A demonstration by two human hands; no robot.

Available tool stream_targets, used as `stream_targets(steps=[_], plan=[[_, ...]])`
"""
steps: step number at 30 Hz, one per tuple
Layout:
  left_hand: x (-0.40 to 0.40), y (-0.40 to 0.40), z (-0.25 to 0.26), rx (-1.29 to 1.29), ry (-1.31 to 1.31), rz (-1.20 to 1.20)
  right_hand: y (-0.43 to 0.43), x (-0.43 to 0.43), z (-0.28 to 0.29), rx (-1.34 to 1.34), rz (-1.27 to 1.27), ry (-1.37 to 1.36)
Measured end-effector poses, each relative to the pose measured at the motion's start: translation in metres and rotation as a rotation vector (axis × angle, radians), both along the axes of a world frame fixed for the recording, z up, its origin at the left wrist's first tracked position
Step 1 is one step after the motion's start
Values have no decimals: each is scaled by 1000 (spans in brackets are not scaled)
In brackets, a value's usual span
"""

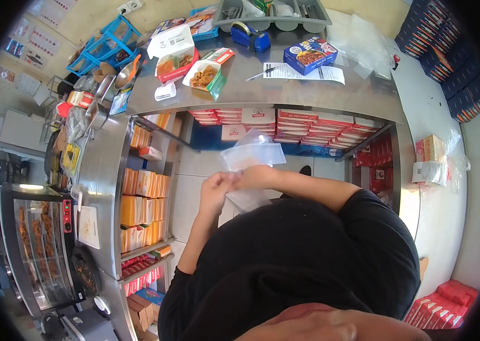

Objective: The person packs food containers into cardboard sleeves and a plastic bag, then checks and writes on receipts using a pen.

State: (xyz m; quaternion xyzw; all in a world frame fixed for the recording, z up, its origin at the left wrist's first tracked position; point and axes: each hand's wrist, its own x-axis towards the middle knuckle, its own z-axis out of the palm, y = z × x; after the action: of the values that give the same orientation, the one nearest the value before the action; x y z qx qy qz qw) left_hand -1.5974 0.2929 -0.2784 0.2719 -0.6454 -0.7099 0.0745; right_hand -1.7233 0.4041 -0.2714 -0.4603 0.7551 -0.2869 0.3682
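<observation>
In front of my black shirt, my left hand [215,187] and my right hand [258,176] meet on a translucent plastic bag [253,156]. The fingers of both pinch it; their tips overlap, so the exact grip is partly hidden. Part of the bag spreads above the hands and another part hangs below them. Beyond, on the steel table [240,91], stand an open red-and-white food box [176,64] and a smaller open green-and-white box [205,76] with fried food. To their right, a closed blue food box [310,55] rests on a printed paper slip [278,71] beside a pen [262,73].
A blue tape dispenser [250,37] and a grey compartment tray [274,19] stand at the table's back. Clear bags [363,42] lie to the right. Stacked red-and-white boxes [295,123] fill the space underneath. Shelves with orange cartons [144,209] and a heated display case [39,247] are leftward.
</observation>
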Motion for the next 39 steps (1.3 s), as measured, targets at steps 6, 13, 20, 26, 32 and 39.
stream_targets(steps=[6,13,20,26,32,39], plan=[[58,-46,25,784,719,166,37,-88,7,-527,-685,-691],[42,-51,0,-815,-223,-26,29,-38,27,-946,-299,-47],[79,-105,-12,-1721,-180,736,40,-75,44,-438,-414,57],[12,-58,19,-1549,-431,-246,-8,-35,25,-128,-62,644],[32,-101,190,-1977,130,462,-18,-135,174,-879,-383,1085],[63,-61,-35,-882,-670,-910,43,-110,-57,270,198,472]])
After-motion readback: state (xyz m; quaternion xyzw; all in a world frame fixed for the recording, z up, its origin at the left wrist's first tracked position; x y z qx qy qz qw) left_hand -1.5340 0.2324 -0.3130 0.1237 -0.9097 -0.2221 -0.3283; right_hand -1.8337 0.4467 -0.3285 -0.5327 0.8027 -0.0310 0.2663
